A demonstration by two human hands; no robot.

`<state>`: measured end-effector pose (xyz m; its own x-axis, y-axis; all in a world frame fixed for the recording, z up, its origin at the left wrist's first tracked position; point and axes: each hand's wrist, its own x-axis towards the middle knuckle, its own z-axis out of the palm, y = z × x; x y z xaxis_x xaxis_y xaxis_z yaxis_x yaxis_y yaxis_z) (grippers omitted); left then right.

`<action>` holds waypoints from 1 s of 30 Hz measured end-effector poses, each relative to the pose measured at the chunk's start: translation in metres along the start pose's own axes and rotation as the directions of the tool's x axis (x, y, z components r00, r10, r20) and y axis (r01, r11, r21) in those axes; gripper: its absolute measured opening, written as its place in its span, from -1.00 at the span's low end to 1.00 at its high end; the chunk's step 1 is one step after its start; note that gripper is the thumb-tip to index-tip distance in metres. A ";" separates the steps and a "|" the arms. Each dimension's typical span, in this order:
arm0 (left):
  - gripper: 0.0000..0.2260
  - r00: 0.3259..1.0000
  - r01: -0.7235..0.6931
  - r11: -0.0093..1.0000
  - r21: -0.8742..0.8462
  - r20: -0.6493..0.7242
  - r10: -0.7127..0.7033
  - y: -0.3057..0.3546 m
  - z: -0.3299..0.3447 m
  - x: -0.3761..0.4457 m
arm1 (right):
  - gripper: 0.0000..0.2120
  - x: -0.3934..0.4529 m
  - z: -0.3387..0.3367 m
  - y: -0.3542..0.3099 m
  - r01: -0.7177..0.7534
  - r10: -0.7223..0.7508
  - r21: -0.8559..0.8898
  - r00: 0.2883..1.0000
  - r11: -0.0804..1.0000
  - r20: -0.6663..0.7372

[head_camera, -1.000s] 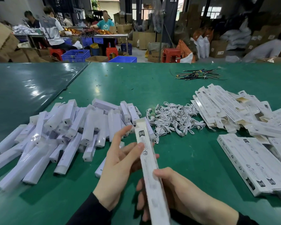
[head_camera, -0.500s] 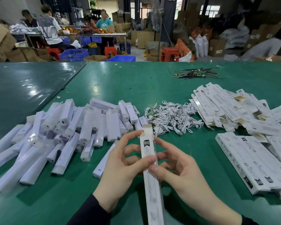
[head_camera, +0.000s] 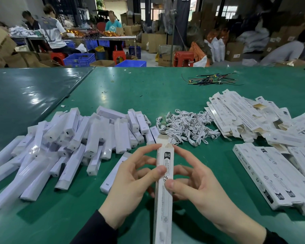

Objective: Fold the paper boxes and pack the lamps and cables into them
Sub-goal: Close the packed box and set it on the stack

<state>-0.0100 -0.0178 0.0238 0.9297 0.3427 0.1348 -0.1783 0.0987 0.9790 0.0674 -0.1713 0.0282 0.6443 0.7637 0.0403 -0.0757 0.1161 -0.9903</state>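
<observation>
a person holds one long, narrow paper box (head_camera: 164,182) upright over the green table (head_camera: 148,95), its far end raised, seemingly so the open end flap can be worked. the left hand (head_camera: 130,184) pinches the box from its left side, thumb on the printed front and forefinger near the top edge. the right hand (head_camera: 199,187) mirrors it, thumb on the front, forefinger at the top corner, the other fingers spread loosely behind. whether the box is filled cannot be told. left of the fingers lies a heap of wrapped white lamps (head_camera: 74,143). just beyond the fingers sits a tangle of white cables (head_camera: 185,127). to the right lie flat unfolded boxes (head_camera: 250,117) and nearer, closed boxes (head_camera: 278,175) side by side, all within easy reach.
</observation>
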 end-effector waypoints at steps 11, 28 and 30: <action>-0.67 0.999 0.024 1.000 -0.012 0.027 -0.024 0.000 -0.002 0.001 | -0.47 0.000 0.000 -0.003 -0.049 0.048 0.011 0.997 0.999 0.061; -0.79 1.000 -0.011 1.000 0.012 0.016 0.011 -0.001 -0.002 -0.001 | -0.43 0.002 -0.002 -0.004 -0.081 0.085 -0.070 0.995 0.994 0.060; -0.77 1.000 -0.004 1.000 0.006 0.016 0.004 -0.002 -0.001 -0.001 | -0.45 0.003 -0.003 -0.006 -0.089 0.093 -0.072 0.994 0.993 0.060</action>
<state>-0.0112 -0.0172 0.0220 0.9341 0.3279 0.1409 -0.1801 0.0921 0.9793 0.0717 -0.1718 0.0336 0.5878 0.8078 -0.0445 -0.0776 0.0015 -0.9970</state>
